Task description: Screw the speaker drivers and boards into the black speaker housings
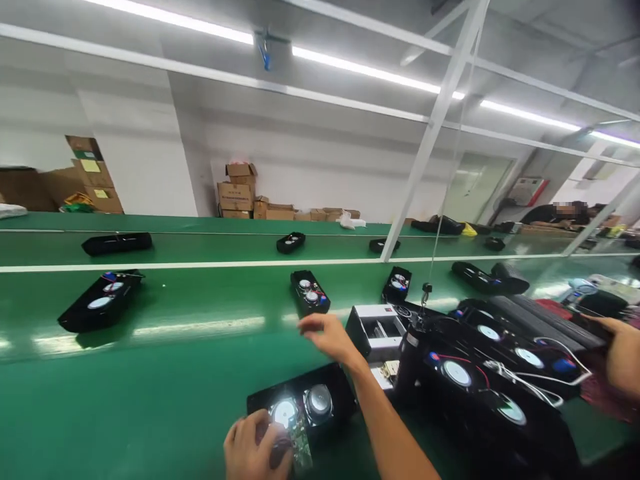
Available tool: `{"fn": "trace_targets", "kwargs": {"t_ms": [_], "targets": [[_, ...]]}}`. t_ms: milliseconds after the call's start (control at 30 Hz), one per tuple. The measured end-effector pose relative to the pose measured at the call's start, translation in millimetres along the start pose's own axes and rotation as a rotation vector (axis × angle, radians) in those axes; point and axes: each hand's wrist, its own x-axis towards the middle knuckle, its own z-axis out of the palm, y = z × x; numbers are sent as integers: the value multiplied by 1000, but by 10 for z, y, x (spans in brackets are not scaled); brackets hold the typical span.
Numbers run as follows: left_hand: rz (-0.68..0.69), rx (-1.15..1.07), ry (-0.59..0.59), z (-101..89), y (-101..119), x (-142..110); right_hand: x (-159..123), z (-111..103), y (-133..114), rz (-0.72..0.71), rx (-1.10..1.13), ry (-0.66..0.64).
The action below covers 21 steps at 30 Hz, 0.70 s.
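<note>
A black speaker housing [334, 383] lies on the green surface in front of me, showing a round metal-backed speaker driver [320, 402] and a second bright disc [285, 413]. My left hand [253, 445] is at its near left edge, fingers closed around a dark rounded part [281, 452] whose kind is unclear. Beside those fingers a green circuit board [301, 445] stands out over the housing's near side. Above the housing, my right hand [327, 339] is stretched forward, thumb and fingers apart and nothing visible in it. Just beyond it sits another open speaker housing [310, 292].
To the right are an electric screwdriver [409, 353] hanging from a cord, a white-topped box [377, 328] and several speaker housings [500, 393]. Another person's hand [623, 350] reaches in at far right. A housing [103, 300] lies at left; a white rail [200, 268] crosses behind.
</note>
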Motion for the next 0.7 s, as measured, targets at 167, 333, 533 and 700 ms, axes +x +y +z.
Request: {"fn": "trace_targets", "kwargs": {"t_ms": [167,333,533,700], "targets": [[49,-218,-119,-66,-152,-3,-1067,-55,-155,-187,33,-293],[-107,-478,-298,-220,-62,180,-1208,356,-97,-207,227,-202],[-208,-522,-440,-471,-58,389,-1035,293,-71,-41,150,-155],[-194,-455,-387,-650,3,469,-1098,111,-120,-379,-514,-469]]}}
